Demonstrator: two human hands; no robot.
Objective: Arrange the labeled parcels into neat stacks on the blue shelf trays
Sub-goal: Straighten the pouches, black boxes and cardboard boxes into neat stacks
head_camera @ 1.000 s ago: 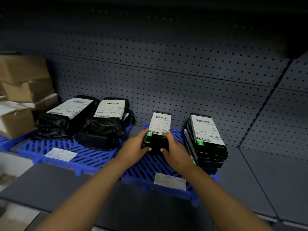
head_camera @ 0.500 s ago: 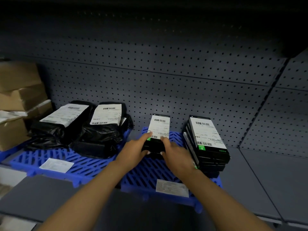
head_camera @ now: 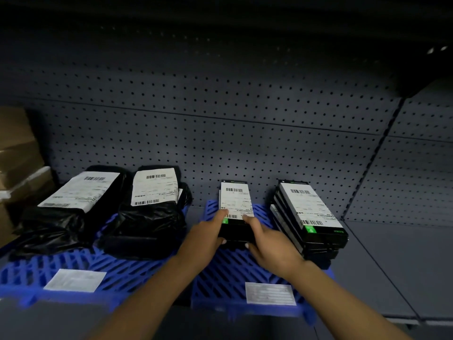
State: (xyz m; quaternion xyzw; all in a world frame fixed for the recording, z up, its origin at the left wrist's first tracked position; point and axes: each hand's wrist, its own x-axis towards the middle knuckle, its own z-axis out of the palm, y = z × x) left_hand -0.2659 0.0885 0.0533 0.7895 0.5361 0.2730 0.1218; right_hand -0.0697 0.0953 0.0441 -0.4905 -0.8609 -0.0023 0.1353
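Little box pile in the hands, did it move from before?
No. The small box stack sits at the same spot on the blue tray, same gap from the tall stack.

A dark grey shelf (head_camera: 397, 271) with a pegboard back wall (head_camera: 220, 133) carries two blue slatted trays side by side. Taking the right tray (head_camera: 220, 285) as landmark: it lies on the shelf boards near the front edge, with bare grey shelf to its right. Just to its left lies the left tray (head_camera: 127, 273), a narrow gap between them. Further left, beyond that tray, brown cardboard boxes (head_camera: 17, 163) are stacked at the frame edge.
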